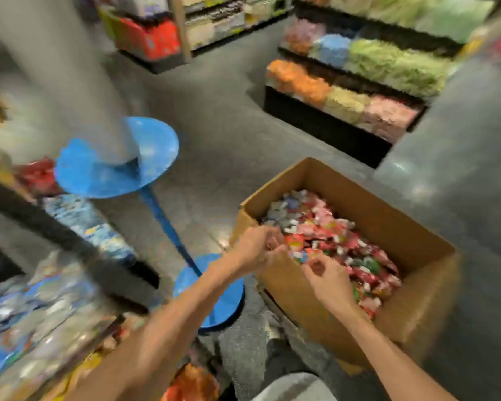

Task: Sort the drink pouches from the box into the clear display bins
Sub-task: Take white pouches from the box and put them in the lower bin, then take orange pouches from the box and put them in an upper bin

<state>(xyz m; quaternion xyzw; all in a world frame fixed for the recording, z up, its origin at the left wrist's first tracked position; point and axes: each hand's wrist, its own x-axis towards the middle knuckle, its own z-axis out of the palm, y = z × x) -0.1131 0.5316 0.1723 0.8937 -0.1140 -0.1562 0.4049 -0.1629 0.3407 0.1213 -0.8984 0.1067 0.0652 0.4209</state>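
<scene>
Head: crinkly pouches in cardboard box

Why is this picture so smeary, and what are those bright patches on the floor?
Head view: motion blur smears nearly everything, worst at the left edge and far shelves; the cardboard box and its pouches are clearest, though blocky; the left hand and right hand are too soft to show their grip. Head view again: the pale patches on the floor look like glare from lights.

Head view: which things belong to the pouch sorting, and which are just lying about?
Job: cardboard box, drink pouches inside it, left hand, right hand, blurred display bins at left.
Lying about: blue stand, grey pillar, far shelves.
</scene>
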